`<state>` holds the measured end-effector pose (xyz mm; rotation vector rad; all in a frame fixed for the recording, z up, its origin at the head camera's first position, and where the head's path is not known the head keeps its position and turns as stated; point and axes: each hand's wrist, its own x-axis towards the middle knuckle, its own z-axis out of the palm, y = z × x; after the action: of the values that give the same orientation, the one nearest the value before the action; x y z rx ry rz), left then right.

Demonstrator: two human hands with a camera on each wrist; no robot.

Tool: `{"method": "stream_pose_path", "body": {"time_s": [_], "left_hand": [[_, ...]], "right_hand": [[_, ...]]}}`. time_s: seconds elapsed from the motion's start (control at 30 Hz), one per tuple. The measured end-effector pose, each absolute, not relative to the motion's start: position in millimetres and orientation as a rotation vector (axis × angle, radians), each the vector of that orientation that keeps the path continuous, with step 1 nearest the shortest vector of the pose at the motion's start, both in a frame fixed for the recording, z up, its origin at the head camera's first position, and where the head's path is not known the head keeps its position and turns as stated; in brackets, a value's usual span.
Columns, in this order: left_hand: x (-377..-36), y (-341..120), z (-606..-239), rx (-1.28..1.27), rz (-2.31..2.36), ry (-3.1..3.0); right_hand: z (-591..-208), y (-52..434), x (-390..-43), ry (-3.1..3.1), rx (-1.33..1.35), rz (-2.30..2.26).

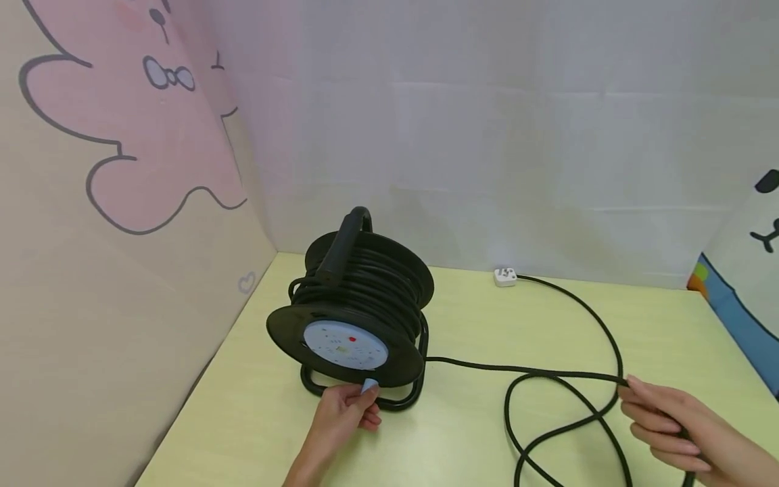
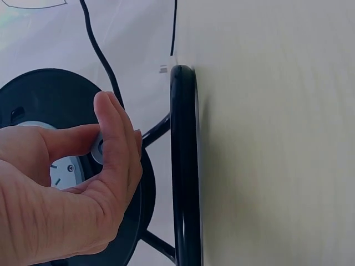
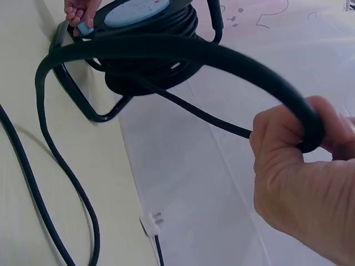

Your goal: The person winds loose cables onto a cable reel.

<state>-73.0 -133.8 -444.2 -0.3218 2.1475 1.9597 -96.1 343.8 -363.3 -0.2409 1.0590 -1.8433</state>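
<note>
1. A black cable reel [image 1: 359, 318] stood upright in its tubular frame [image 2: 184, 166] on the pale yellow-green counter [image 1: 462, 433], near the left corner, with most of the black cable [image 1: 548, 373] wound in coils on its drum between the two flanges.
2. The left hand [image 1: 347, 412] was at the lower edge of the reel's front flange, thumb and fingers pinching a small light-blue knob [image 1: 369, 386] beside the pale socket plate [image 1: 345, 343].
3. The right hand [image 1: 672, 423], well apart from the reel at the right of the counter, had its fingers curled round the loose cable, which ran from the reel's base across the counter into the grip.
4. Beyond the hand the cable lay in slack loops and trailed back to a white plug [image 1: 505, 276] lying at the foot of the rear wall.
5. The left wrist view alone showed the knob as a grey disc caught between thumb and forefinger, with the frame's tube touching the counter.
6. The right wrist view alone showed the cable bent in an arc over the fist, and the plug's pins [image 3: 157, 217]; the head view alone showed the reel's carrying handle [image 1: 343, 243] on top.
</note>
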Motion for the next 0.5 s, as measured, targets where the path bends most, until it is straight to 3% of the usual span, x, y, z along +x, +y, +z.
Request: {"method": "stream_pose_path", "body": {"time_s": [0.5], "left_hand": [[-72.3, -148.8, -442.7, -0.445, 2.011, 2.111]], "right_hand": [[-366.0, 349.7, -96.5, 2.024, -0.283, -1.489]]}}
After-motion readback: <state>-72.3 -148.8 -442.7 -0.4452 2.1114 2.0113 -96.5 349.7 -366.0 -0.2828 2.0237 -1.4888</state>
